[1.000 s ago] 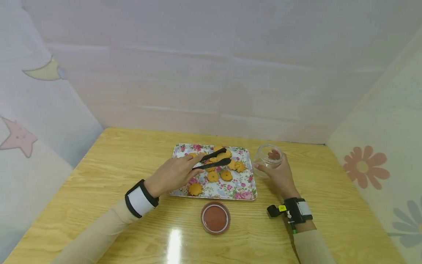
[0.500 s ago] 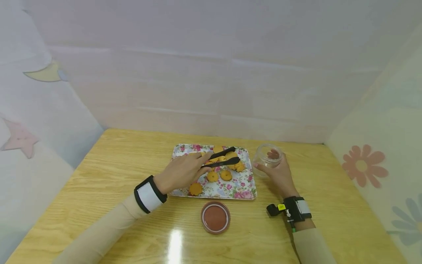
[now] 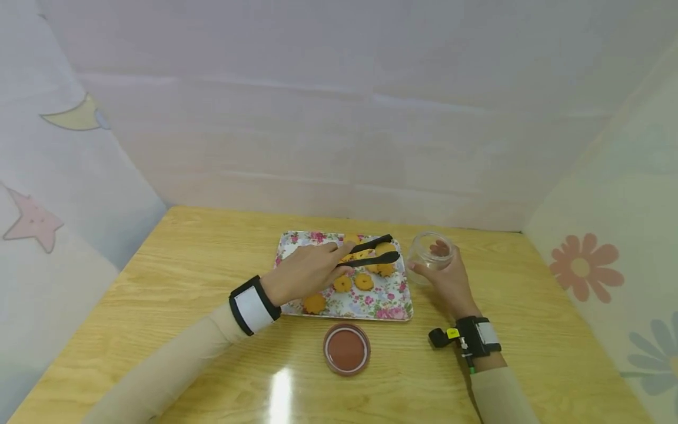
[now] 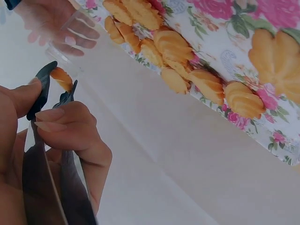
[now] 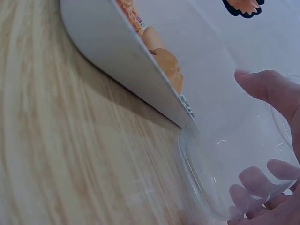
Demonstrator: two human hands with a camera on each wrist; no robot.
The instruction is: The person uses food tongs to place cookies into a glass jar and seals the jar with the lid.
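Left hand [image 3: 307, 272] clamps black tongs [image 3: 371, 252], tips pinching a biscuit [image 4: 62, 78] above the floral tray [image 3: 394, 312]. Right hand [image 3: 450, 282] wraps the glass jar [image 3: 430, 254] just beside the tray's right edge.

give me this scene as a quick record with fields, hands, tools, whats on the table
left hand: left hand grips black tongs
tongs: pinch one cookie at the tips, above the tray
right hand: right hand holds a clear jar, upright on the table
jar: open, nothing seen inside
tray: floral tray with several cookies, left of the jar
lid: brown lid lies on the wooden table, nearer the person than the tray
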